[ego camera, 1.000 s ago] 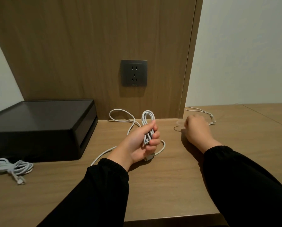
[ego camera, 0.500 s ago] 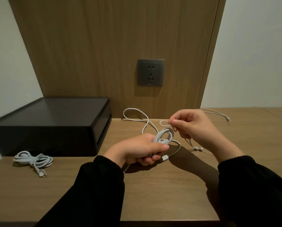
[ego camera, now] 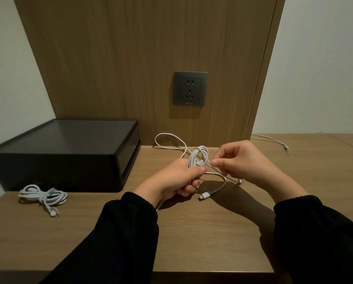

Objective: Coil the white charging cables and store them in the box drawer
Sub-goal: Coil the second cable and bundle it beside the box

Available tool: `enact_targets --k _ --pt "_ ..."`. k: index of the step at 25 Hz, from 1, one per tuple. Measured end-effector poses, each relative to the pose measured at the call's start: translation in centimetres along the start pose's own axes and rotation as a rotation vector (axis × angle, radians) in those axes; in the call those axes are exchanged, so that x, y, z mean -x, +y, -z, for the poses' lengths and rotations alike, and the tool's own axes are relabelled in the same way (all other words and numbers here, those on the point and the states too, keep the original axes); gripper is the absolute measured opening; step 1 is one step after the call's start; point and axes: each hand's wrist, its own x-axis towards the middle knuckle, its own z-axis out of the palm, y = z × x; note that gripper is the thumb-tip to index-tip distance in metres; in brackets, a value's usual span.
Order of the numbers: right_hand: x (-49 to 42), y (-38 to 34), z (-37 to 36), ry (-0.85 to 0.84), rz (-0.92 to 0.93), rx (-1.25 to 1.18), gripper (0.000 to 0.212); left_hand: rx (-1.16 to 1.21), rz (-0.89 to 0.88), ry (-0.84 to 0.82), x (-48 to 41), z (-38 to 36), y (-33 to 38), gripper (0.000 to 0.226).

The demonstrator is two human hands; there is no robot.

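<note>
While the left hand grips a half-coiled white cable above the wooden desk, the right hand pinches a loose strand just beside the bundle, hands close together. Its plug end dangles near the desk. A second coiled cable lies on the desk, just before the black box

A grey wall socket sits in the wooden panel above the desk.

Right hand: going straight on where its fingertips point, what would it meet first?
Probably the cable bundle in the left hand; the right hand, pinching a strand, points left at it. Depth is unclear.
</note>
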Motion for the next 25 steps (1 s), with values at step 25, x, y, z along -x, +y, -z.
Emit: enact_targets --k 25 --pt "-1.2 2.9 0.5 0.137 -0.142 -0.068 0.015 0.809 -0.175 0.055 0.0 2.8 -0.5 0.015"
